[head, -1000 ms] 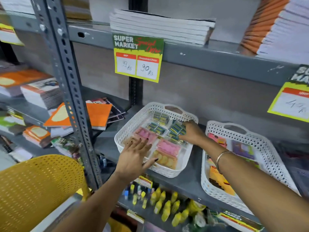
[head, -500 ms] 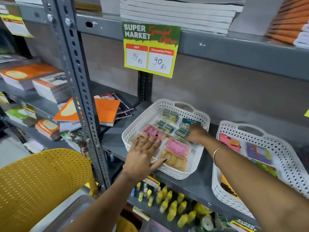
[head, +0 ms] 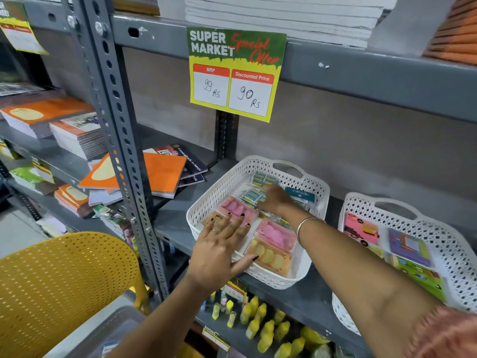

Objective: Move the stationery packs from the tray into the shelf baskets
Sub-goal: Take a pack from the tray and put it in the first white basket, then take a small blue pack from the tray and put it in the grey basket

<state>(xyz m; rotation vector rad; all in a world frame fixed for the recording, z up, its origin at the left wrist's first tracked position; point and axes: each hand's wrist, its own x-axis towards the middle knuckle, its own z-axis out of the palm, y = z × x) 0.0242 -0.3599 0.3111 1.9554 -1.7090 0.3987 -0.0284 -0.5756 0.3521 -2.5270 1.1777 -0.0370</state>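
The stationery packs are laid in the white shelf basket. The left hand is spread flat, fingers apart, over the near-left packs. The right hand is pressed on the blue-and-yellow packs; its finger state cannot be told.

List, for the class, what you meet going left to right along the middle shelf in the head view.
Orange notebook → left white basket → right hand → teal pack → right white basket → purple pack.
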